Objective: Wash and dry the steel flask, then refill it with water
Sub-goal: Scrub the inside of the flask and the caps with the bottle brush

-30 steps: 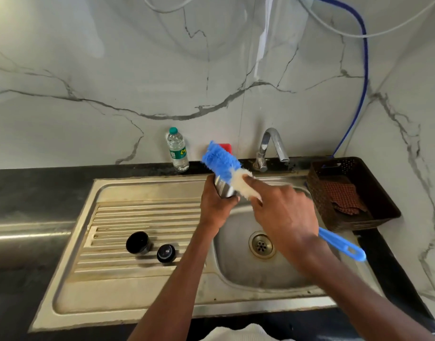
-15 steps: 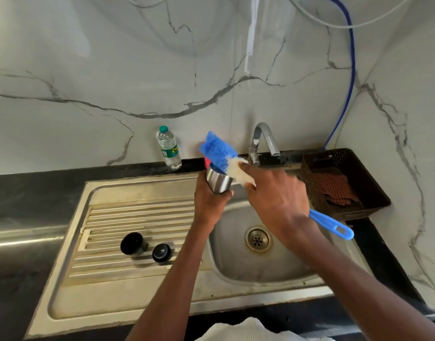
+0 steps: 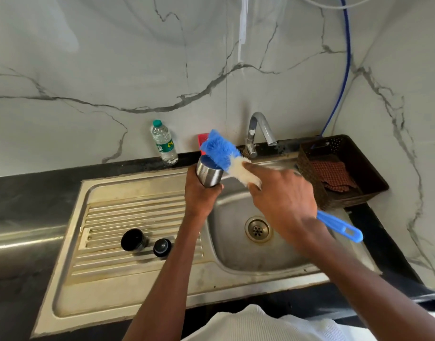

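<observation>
Left hand grips the flask over the sink (mouth tilted toward 1 o'clock); right hand grips the brush, bristles at the mouth. Two caps lie at 8 o'clock.

1. Steel flask: brushed metal with a satin sheen, smooth.
2. Bottle brush: blue bristles seen at the tip, white fluffy bristles behind; handle of glossy blue plastic.
3. Sink: stainless steel, dull and stained, ribbed on the drainboard; basin smoother, matt.
4. Tap: polished chrome-look metal.
5. Two caps: black, glossy, plastic by the look.
6. Water bottle: clear plastic, green cap, printed label.
7. Basket: dark brown perforated plastic, matt; checked cloth inside.
8. Wall: marble-look, glossy, grey-veined.
9. Counter: black, smooth.
</observation>
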Demonstrator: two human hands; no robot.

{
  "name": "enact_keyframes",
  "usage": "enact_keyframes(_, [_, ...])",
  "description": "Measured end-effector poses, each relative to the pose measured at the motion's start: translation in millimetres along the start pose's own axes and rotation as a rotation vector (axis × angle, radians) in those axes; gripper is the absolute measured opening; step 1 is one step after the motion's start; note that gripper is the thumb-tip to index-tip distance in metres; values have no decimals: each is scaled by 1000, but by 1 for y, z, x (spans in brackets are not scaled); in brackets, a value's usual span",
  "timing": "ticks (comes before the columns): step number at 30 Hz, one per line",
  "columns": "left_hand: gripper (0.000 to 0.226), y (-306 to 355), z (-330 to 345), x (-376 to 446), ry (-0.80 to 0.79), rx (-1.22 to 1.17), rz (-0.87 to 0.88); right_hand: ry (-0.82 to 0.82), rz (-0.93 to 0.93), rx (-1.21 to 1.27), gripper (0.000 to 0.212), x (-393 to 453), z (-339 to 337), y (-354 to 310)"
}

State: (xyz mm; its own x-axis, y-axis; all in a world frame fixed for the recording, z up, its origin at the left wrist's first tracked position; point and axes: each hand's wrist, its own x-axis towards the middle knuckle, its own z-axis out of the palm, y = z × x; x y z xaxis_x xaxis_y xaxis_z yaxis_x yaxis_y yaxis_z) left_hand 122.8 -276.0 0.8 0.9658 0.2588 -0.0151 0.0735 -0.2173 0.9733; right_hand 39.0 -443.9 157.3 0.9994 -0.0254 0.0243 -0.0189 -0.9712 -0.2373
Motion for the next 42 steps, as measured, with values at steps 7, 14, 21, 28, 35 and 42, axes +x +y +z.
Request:
enact_keyframes(7, [75, 5, 5, -7, -92, -6, 78, 0, 7, 37, 53, 23, 4, -8])
enact_keyframes(14, [88, 5, -3, 0, -33, -204, 8, -194, 311, 986, 48, 33, 20, 30])
enact_keyframes(21, [94, 16, 8, -7, -78, -256, -16, -337, 510, 1194, 39, 22, 29, 32])
enact_keyframes(28, [75, 14, 5, -1, -89, -10, -3, -12, 138, 349, 53, -1, 19, 28])
enact_keyframes(35, [79, 6, 20, -8, -171, 182, -9, -55, -121, -111, 54, 31, -8, 14])
enact_keyframes(42, [77, 5, 10, 6, -28, 179, -86, -85, -238, -283, 69, 13, 4, 15])
